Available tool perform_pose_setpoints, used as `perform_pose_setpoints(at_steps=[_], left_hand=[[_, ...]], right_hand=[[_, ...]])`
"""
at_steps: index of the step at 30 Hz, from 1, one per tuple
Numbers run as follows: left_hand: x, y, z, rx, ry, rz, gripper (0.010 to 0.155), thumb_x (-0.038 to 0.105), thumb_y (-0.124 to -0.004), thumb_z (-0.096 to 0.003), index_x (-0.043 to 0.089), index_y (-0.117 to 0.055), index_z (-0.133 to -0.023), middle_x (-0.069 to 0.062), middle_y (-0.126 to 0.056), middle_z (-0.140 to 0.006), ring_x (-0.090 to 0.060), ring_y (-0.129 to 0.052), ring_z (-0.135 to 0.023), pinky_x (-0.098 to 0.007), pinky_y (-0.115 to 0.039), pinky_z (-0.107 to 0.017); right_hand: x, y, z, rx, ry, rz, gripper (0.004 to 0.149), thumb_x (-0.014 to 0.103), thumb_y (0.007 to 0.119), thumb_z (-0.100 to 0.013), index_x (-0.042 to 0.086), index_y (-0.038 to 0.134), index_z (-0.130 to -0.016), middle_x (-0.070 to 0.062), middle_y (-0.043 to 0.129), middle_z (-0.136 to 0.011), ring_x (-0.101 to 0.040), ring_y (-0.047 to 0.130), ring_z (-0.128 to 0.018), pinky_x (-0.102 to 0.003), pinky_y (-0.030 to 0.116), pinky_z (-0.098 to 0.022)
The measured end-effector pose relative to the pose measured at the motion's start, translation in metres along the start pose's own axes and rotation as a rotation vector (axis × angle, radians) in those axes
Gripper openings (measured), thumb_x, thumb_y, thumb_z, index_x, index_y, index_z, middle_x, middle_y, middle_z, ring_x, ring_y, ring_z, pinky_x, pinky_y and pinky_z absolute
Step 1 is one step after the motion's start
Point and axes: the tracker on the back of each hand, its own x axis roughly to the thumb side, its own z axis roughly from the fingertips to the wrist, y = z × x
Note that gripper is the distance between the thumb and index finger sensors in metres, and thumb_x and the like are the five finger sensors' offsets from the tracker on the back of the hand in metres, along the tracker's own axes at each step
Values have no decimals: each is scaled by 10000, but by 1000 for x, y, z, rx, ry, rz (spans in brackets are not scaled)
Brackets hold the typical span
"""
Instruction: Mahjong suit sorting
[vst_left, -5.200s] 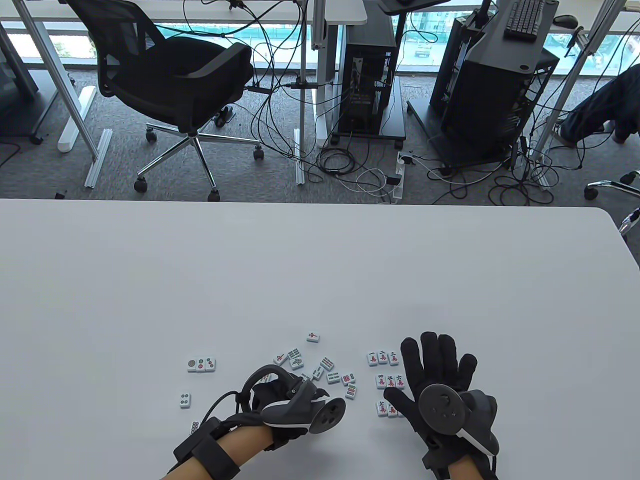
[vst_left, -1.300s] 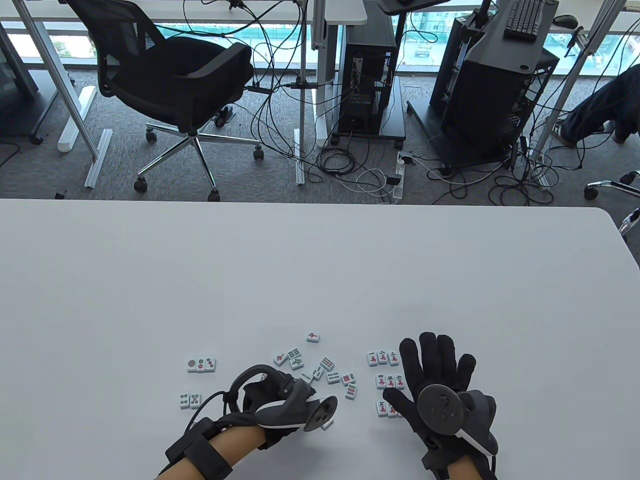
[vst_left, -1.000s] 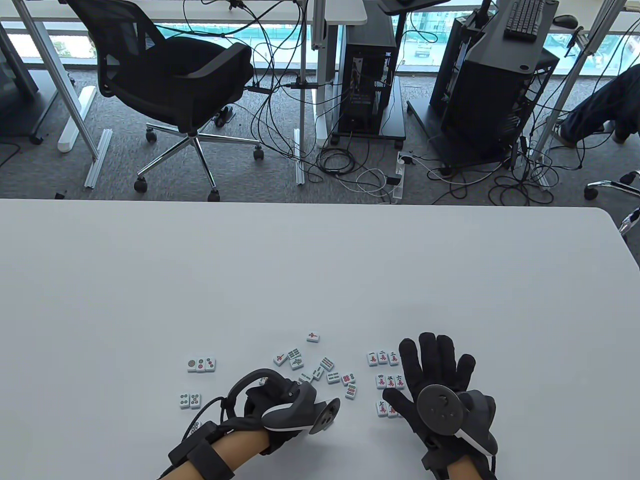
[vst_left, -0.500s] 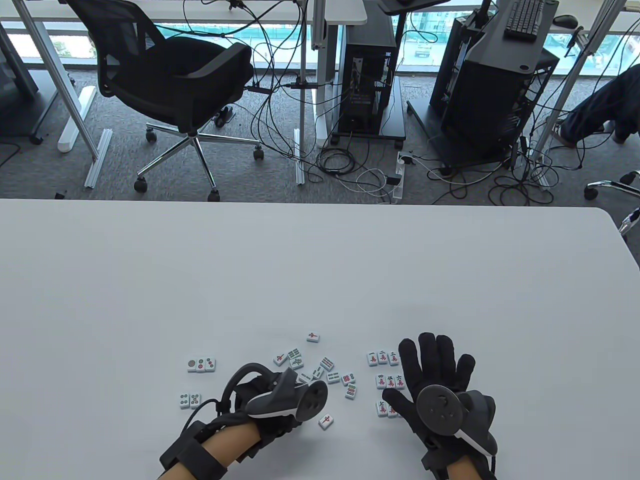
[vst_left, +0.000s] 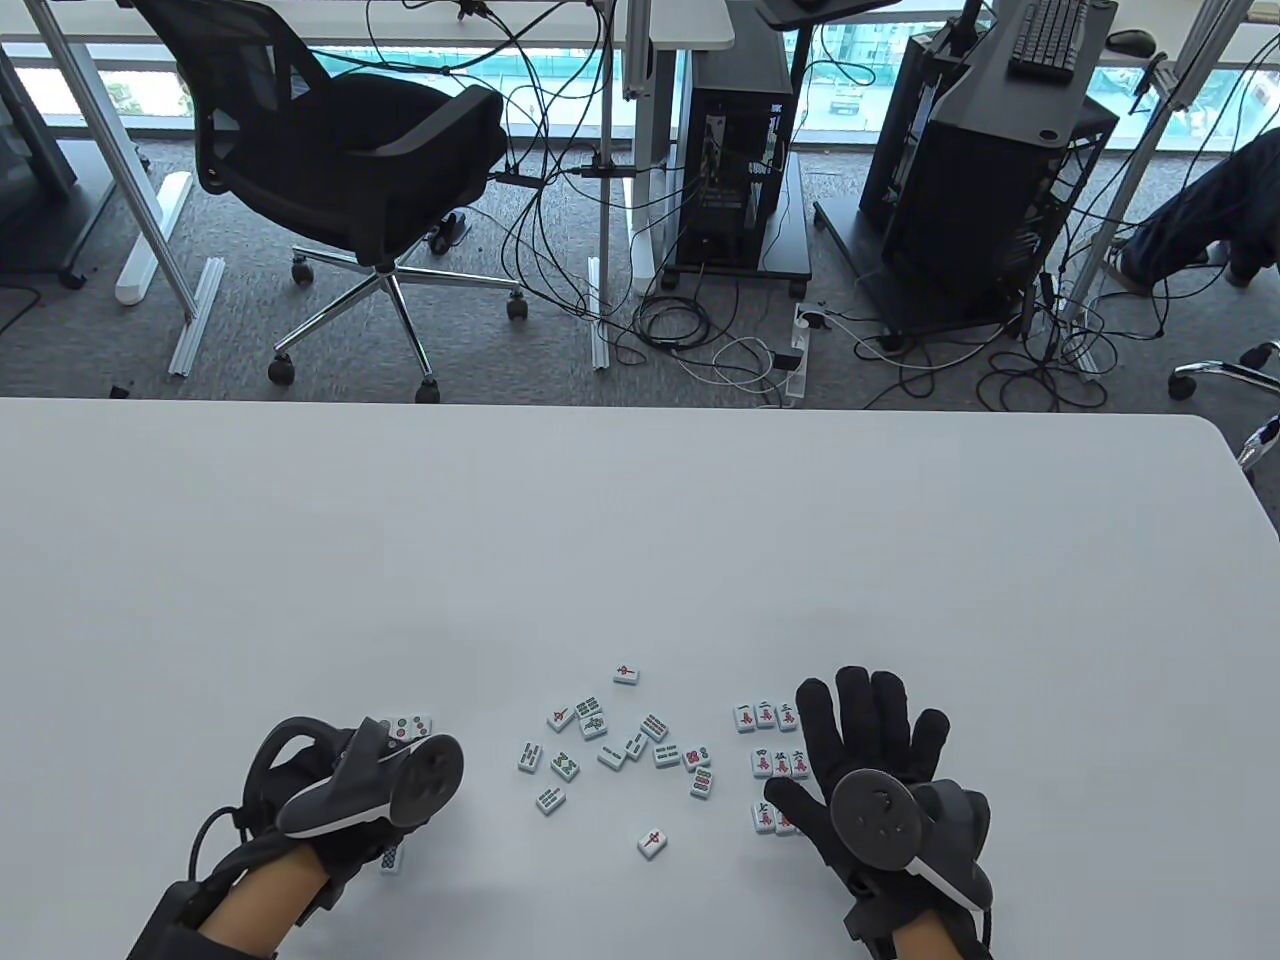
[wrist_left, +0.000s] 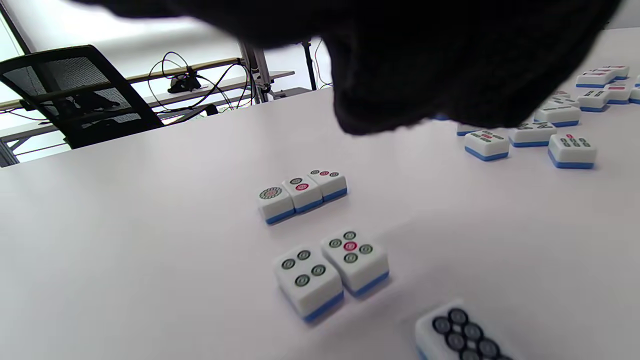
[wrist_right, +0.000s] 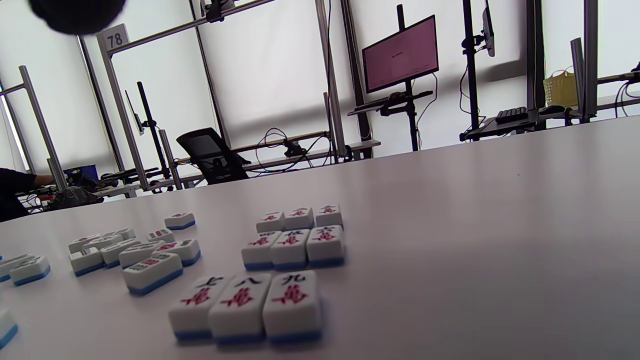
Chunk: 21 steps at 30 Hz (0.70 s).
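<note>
While above dot tiles (wrist_left: 330, 265), left hand (vst_left: 330, 790).

On the table (vst_left: 640, 520), dot tiles (wrist_left: 330, 265) lie left, loose tiles (vst_left: 610, 745) in the middle, character tiles (wrist_right: 290, 250) right.

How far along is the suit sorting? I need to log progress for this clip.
Done: the character tiles sit in three neat rows beside the flat right hand. In hand: the left hand hovers over the dot tiles, five placed, a sixth dot tile loose nearby. Left: the scattered middle tiles, mostly bamboo, and two loose red-marked tiles.
</note>
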Motion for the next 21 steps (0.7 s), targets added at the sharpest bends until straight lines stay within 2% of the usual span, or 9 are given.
perform_pose_setpoints(at_steps=[4,10,15,21], left_hand=[[-10,-21,20,-64,25,-16,608,514,-921,-277,200,-859,-794,164,-997,-345,-50,-927,-71,-314,-848,-187],[-10,-47,32,-123,38,-43,608,515,-919,-273,204,-859,-793,165,-998,-348,-48,-930,-72,-312,-850,-189],[-5,-57,33,-111,33,-49,609,515,-916,-273,199,-857,-791,165,-997,-348,-46,-930,-70,-310,-850,-189],[-1,-58,33,-113,49,-88,622,527,-901,-278,200,-843,-803,166,-999,-376,-45,-938,-89,-310,-852,-198]], right_hand=[[0,0,0,4,2,1,842,648,576,-452,307,123,-1074,-120,52,-1143,-422,4,-1009,-736,113,-665],[2,1,0,11,0,5,842,647,576,-451,307,123,-1074,-122,53,-1143,-423,5,-1009,-736,114,-664],[3,2,0,14,-1,7,842,647,576,-452,305,123,-1074,-122,53,-1142,-423,6,-1008,-736,113,-665],[3,2,0,16,1,5,841,648,575,-452,306,123,-1073,-121,52,-1142,-422,5,-1009,-736,112,-665]])
